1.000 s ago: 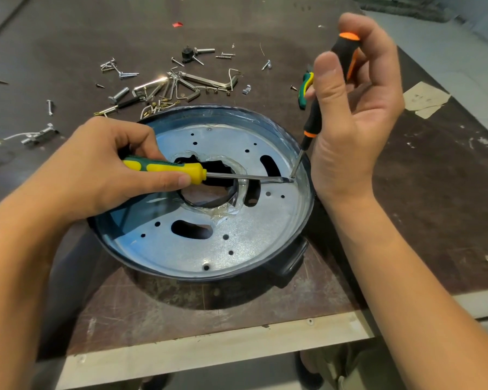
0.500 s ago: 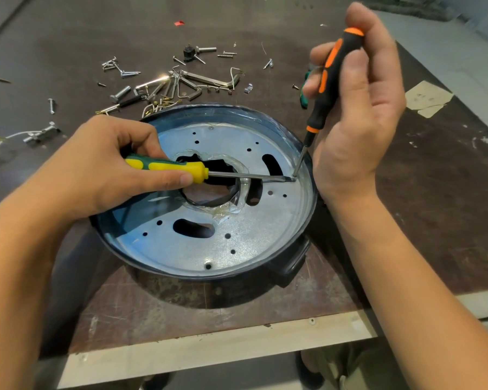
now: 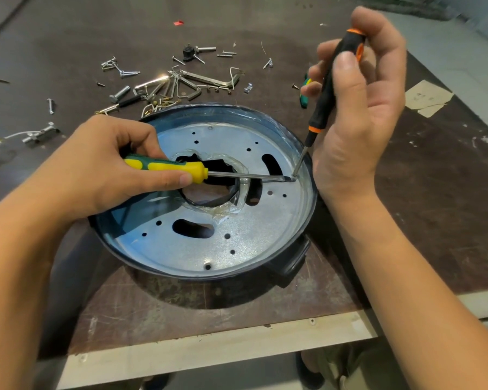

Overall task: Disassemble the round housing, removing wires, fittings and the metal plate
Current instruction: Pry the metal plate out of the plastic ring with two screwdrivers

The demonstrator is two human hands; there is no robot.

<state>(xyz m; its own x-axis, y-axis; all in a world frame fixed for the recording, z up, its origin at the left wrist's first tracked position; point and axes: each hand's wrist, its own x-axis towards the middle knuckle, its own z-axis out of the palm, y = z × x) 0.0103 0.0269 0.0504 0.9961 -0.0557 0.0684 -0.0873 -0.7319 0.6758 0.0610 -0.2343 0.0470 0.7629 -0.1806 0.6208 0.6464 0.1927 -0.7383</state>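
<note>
Round dark-blue housing (image 3: 289, 261), open side up, near the front edge of the scuffed brown tabletop (image 3: 434, 206), between the two forearms. Holds a silvery round metal plate (image 3: 265, 229) pierced with slots, small holes and a large central opening ringed by clear, glue-like residue.

Left hand (image 3: 96, 175): curled round the handle of a yellow-and-green flat-blade screwdriver (image 3: 169, 166), thumb laid along the handle. Keeps the shaft nearly level across the central opening, blade end at the plate's right edge.

Right hand (image 3: 358, 108): raised just outside the housing's right rim, fingers and thumb pinching a slim black-and-orange screwdriver (image 3: 326, 99). Holds it steeply, tip down.

Both tips together at one spot on the plate, just inside the housing wall; cannot tell whether touching, or what lies under them.

Beyond the housing: a scatter of loose silver screws, bolts and bent hex keys (image 3: 178, 83). Far left: a white wire with a metal fitting (image 3: 40, 135). Behind the right hand: a green-handled tool (image 3: 304, 99), mostly hidden. Far right: a tan paper scrap (image 3: 427, 98).
</note>
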